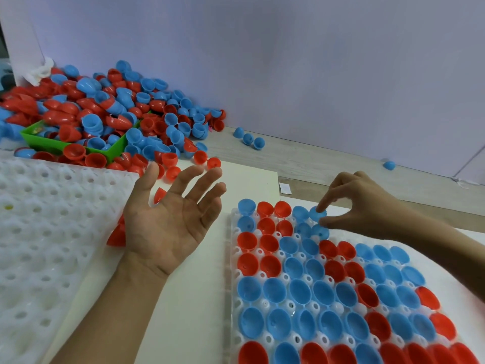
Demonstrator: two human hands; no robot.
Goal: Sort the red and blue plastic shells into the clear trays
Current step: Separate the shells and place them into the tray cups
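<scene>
Both hands, the left hand [172, 224] and the right hand [358, 203], are bare, without gloves, rings or watch; both forearms are uncovered, no sleeves showing.

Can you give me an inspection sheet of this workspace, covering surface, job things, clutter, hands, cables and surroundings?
Surface: pale wood-grain table with a white board laid on it.
Job's things: clear tray at right, mostly filled with red and blue shells; loose pile of shells at far left; white foam tray at left, its holes showing no shells.
Clutter: green bin buried in the pile; stray blue shells near the wall; small white scrap.
Hands: left hand open, palm up, holding nothing; right hand pinches a blue shell at the tray's far row.
Cables: nothing seen.
Surroundings: plain pale wall behind.
</scene>
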